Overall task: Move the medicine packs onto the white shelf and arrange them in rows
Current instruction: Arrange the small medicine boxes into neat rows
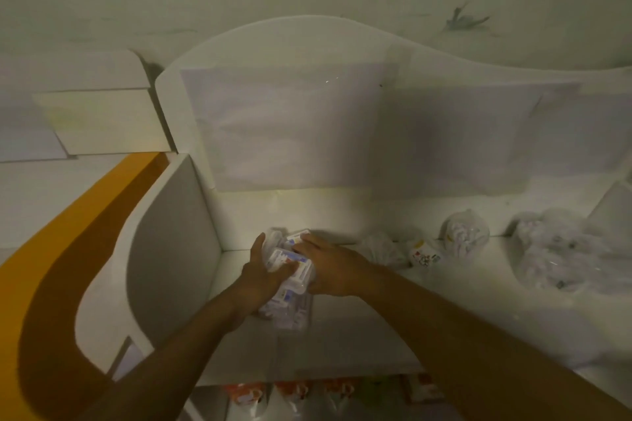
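A bundle of white medicine packs (290, 287) in clear plastic wrap lies on the white shelf (342, 335), near its left side wall. My left hand (263, 270) grips the bundle from the left, thumb over the top. My right hand (328, 267) holds it from the right with fingers curled over the upper packs. Print on the packs is blurred. The lower end of the bundle reaches toward me, under my wrists.
Several clear plastic bags of packs (561, 256) lie on the shelf at the right, with a small printed pack (424, 255) beside them. The curved side panel (171, 249) bounds the left. Orange-labelled packs (294, 393) stand on the lower shelf.
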The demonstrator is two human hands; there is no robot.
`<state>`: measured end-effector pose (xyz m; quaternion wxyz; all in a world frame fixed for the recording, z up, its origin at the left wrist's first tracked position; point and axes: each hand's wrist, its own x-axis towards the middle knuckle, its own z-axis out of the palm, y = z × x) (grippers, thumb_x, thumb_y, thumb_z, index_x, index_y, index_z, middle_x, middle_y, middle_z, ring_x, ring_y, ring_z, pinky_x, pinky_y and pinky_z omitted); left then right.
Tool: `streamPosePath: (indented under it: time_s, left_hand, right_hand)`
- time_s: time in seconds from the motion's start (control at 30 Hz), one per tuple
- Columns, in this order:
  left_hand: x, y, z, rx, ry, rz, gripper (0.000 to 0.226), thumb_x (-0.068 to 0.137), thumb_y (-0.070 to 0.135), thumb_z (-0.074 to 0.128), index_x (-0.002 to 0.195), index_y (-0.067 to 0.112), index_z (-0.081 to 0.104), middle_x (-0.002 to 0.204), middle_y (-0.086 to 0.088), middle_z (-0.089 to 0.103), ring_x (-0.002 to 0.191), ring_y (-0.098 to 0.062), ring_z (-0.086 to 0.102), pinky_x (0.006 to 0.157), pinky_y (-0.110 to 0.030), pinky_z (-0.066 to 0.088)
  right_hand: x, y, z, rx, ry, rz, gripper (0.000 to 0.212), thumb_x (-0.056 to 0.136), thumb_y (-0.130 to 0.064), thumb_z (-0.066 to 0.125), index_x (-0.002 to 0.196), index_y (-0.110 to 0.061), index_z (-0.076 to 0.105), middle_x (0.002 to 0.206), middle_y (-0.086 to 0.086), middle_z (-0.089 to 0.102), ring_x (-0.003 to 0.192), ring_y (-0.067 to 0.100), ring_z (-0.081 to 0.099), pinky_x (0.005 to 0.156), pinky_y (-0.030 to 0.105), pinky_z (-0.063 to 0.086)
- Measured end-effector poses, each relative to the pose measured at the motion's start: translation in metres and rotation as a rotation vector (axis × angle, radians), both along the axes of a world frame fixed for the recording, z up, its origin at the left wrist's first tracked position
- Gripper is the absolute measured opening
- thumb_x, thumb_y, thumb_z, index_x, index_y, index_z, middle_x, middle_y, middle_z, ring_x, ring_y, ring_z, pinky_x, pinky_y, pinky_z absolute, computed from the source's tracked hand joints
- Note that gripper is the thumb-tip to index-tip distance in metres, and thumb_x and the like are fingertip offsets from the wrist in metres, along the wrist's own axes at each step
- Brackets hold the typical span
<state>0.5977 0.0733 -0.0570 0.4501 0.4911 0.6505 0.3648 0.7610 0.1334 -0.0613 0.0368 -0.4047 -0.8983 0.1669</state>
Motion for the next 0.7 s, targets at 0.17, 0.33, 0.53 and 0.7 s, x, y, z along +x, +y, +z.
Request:
streamPosePath:
  time_s: [0.17, 0.33, 0.53, 0.7]
  left_hand:
    - [0.037, 0.009, -0.006, 0.035, 0.053, -0.001, 0.086, 0.088, 0.035, 0.063, 0.150, 0.030, 0.004, 0.146, -0.009, 0.041, 0.118, -0.031, 0.056, 0.095, -0.047, 0.051]
    - [0.068, 0.016, -0.010, 0.060, 0.050, -0.011, 0.083, 0.087, 0.037, 0.064, 0.149, 0.030, 0.009, 0.146, -0.008, 0.042, 0.120, -0.029, 0.055, 0.091, -0.039, 0.052]
    - [0.096, 0.021, -0.021, 0.061, 0.075, -0.065, 0.094, 0.073, 0.065, 0.063, 0.144, 0.048, 0.004, 0.145, -0.008, 0.038, 0.122, -0.031, 0.052, 0.090, -0.044, 0.054]
    - [0.096, 0.028, -0.018, 0.039, 0.242, -0.144, 0.100, 0.067, 0.073, 0.056, 0.146, 0.040, 0.007, 0.146, -0.009, 0.037, 0.125, -0.029, 0.049, 0.098, -0.044, 0.049]
  right_hand:
    - [0.036, 0.002, 0.006, 0.012, -0.031, -0.031, 0.084, 0.086, -0.046, 0.065, 0.153, -0.020, 0.020, 0.161, 0.003, 0.016, 0.145, 0.023, 0.024, 0.112, 0.047, 0.035]
    - [0.064, 0.001, 0.007, -0.004, -0.067, -0.067, 0.086, 0.086, -0.048, 0.065, 0.153, -0.020, 0.018, 0.161, 0.002, 0.013, 0.146, 0.020, 0.022, 0.113, 0.042, 0.034]
    - [0.099, 0.003, 0.008, -0.039, -0.098, -0.089, 0.087, 0.087, -0.047, 0.064, 0.154, -0.019, 0.015, 0.162, 0.002, 0.012, 0.149, 0.020, 0.014, 0.119, 0.040, 0.024]
    - [0.108, 0.004, 0.011, -0.079, -0.105, -0.099, 0.111, 0.072, -0.052, 0.079, 0.154, -0.023, 0.010, 0.162, -0.002, 0.011, 0.148, 0.022, 0.017, 0.119, 0.043, 0.024]
